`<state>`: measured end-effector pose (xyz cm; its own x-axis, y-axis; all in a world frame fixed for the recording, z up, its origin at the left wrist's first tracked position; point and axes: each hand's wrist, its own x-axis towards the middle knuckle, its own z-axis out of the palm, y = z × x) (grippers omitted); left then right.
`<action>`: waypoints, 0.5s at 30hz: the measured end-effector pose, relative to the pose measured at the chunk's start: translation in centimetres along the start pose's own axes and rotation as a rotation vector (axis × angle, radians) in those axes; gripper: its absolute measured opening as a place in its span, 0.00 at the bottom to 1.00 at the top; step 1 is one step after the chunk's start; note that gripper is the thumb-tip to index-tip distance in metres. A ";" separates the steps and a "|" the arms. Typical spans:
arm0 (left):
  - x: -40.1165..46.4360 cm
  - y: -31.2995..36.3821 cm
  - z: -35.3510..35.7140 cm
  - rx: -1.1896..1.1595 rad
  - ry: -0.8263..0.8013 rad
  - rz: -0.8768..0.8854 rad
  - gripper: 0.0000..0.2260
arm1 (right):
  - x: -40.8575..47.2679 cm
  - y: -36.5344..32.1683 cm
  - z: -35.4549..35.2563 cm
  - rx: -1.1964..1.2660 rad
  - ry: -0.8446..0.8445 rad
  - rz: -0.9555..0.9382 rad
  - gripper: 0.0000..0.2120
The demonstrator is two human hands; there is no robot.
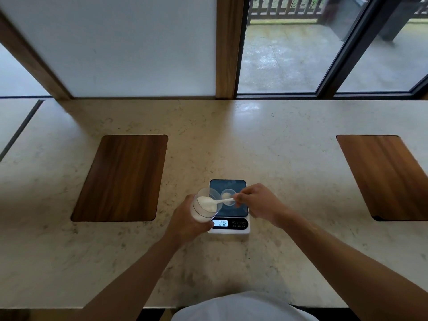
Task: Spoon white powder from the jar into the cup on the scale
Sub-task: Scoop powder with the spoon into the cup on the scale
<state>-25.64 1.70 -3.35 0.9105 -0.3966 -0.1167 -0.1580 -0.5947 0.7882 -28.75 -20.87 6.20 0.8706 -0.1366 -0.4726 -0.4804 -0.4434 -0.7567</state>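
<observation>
Jar of white powder is gripped, tilted, by left hand beside scale. Spoon is pinched by right hand, bowl inside jar, above cup. Marbled desk carries wooden insets; windows behind.

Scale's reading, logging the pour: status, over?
Left hand holds jar, tilted. Right hand holds spoon, bowl in jar. Cup on scale. Nothing blocking.
</observation>
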 end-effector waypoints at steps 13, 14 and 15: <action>0.0 -0.2 -0.1 0.005 -0.004 -0.056 0.34 | -0.3 0.6 -2.7 0.122 0.006 -0.002 0.16; -0.2 -0.3 -0.1 0.005 -0.001 -0.061 0.34 | -0.3 0.7 -3.0 0.129 0.011 -0.003 0.16; -0.2 -0.3 -0.1 0.007 0.003 -0.063 0.34 | -0.2 0.9 -3.2 0.134 0.018 -0.005 0.16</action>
<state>-25.74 2.08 -3.51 0.9200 -0.3558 -0.1642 -0.1028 -0.6235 0.7750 -29.01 -24.06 7.02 0.8744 -0.1509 -0.4612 -0.4846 -0.3221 -0.8133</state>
